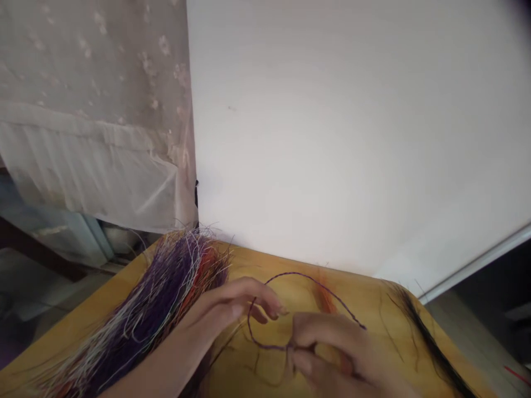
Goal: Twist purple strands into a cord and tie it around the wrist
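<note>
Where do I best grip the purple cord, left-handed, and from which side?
Likely the crest of the purple cord, with the left hand coming from the left: that stretch arcs bare, apart from the right hand pinching its lower bend.

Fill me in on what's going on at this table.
A person pinches a thin twisted purple cord in the right hand, and the cord curves round in an open loop. The left hand is loosely curled beside the loop; whether it touches the cord is unclear. On the wooden table, a thick multicoloured bundle of strands lies by the left forearm, with black strands near the right edge.
</note>
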Action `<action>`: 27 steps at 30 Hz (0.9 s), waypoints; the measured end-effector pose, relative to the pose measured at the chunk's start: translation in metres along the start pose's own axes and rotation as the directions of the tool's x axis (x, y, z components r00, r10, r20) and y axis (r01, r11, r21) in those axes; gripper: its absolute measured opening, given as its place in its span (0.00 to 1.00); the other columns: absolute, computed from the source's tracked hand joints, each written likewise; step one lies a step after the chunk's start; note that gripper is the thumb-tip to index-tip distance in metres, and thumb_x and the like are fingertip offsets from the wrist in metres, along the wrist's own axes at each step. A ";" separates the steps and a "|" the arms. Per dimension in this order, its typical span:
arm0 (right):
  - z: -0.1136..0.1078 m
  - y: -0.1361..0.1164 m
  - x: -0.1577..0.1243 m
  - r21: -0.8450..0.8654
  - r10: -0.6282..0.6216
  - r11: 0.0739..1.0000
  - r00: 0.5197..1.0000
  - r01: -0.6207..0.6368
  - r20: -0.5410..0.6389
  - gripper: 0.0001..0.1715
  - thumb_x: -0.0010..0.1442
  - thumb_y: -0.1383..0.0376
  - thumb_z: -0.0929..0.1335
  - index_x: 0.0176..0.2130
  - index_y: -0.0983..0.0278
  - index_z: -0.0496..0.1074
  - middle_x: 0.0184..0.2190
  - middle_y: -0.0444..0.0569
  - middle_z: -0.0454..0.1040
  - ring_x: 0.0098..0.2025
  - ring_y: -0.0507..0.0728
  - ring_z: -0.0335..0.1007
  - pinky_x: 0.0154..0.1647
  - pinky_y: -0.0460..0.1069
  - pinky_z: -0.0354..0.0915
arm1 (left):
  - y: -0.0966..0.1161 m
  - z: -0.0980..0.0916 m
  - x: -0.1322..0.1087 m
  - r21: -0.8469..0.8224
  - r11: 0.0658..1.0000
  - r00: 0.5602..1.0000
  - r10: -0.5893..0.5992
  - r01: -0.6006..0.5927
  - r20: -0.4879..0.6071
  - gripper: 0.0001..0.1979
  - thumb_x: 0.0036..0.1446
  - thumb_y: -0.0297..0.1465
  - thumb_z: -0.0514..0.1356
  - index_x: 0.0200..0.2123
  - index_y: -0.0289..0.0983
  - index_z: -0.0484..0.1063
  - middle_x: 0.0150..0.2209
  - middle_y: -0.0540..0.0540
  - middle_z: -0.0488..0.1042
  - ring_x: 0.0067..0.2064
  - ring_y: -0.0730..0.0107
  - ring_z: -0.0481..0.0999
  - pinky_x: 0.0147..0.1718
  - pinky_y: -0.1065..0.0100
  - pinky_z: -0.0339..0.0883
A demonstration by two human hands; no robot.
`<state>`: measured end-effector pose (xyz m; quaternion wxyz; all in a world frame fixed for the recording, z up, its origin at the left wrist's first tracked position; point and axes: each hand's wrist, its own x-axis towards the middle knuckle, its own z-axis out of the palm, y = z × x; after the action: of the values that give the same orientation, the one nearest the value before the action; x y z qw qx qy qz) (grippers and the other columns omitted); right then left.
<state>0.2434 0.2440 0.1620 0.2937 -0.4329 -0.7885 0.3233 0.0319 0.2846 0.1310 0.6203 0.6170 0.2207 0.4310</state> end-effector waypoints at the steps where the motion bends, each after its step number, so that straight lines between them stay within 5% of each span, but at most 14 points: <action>1: 0.000 0.004 0.001 -0.008 -0.024 1.000 0.998 0.025 0.050 0.08 0.62 0.64 0.68 0.30 0.60 0.72 0.27 0.40 0.76 0.30 0.50 0.73 0.35 0.41 0.67 | 0.001 -0.002 0.000 0.007 1.000 0.999 0.010 -0.009 -0.036 0.14 0.65 0.33 0.51 0.40 0.39 0.76 0.40 0.46 0.75 0.45 0.63 0.72 0.46 0.66 0.64; 4: 0.003 0.012 0.005 -0.155 -0.059 0.985 0.994 0.072 0.088 0.07 0.59 0.70 0.67 0.30 0.61 0.73 0.26 0.42 0.75 0.26 0.50 0.71 0.26 0.41 0.65 | 0.004 -0.006 0.000 0.091 0.996 0.986 0.035 -0.020 -0.164 0.10 0.65 0.33 0.54 0.37 0.43 0.76 0.35 0.51 0.75 0.41 0.71 0.72 0.44 0.73 0.63; 10: 0.019 0.021 0.014 -0.486 -0.205 0.866 0.970 0.118 -0.129 0.14 0.58 0.76 0.61 0.30 0.63 0.73 0.24 0.45 0.69 0.23 0.51 0.65 0.22 0.45 0.58 | 0.003 -0.005 0.000 0.128 0.992 0.983 0.040 -0.017 -0.181 0.10 0.63 0.39 0.59 0.46 0.45 0.69 0.30 0.54 0.76 0.36 0.74 0.74 0.40 0.74 0.67; 18: 0.023 0.017 0.012 -0.552 -0.524 0.782 0.785 0.291 -0.329 0.12 0.64 0.73 0.62 0.42 0.64 0.73 0.28 0.47 0.70 0.26 0.52 0.66 0.26 0.46 0.63 | -0.008 0.004 0.000 0.077 0.991 0.980 -0.096 0.111 -0.173 0.17 0.60 0.43 0.59 0.46 0.37 0.68 0.27 0.51 0.73 0.22 0.76 0.71 0.18 0.77 0.62; 25: 0.026 0.007 0.012 -0.633 -0.603 0.719 0.711 0.287 -0.361 0.14 0.63 0.77 0.63 0.44 0.64 0.72 0.29 0.48 0.74 0.30 0.53 0.70 0.30 0.47 0.67 | -0.011 0.011 0.001 0.168 0.955 0.966 -0.224 0.244 -0.128 0.19 0.60 0.44 0.55 0.45 0.34 0.70 0.22 0.53 0.69 0.15 0.81 0.64 0.14 0.79 0.56; 27: 0.026 0.010 0.013 -0.611 -0.584 0.738 0.725 0.287 -0.366 0.12 0.62 0.77 0.63 0.40 0.64 0.71 0.28 0.47 0.74 0.28 0.53 0.68 0.28 0.46 0.66 | -0.012 0.013 0.000 0.226 0.941 0.967 -0.232 0.251 -0.108 0.19 0.60 0.44 0.54 0.42 0.34 0.72 0.22 0.53 0.69 0.16 0.81 0.64 0.14 0.78 0.56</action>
<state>0.2234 0.2524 0.1406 0.4449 -0.3604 -0.8117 -0.1153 0.0451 0.2789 0.1218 0.5809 0.6374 0.3691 0.3465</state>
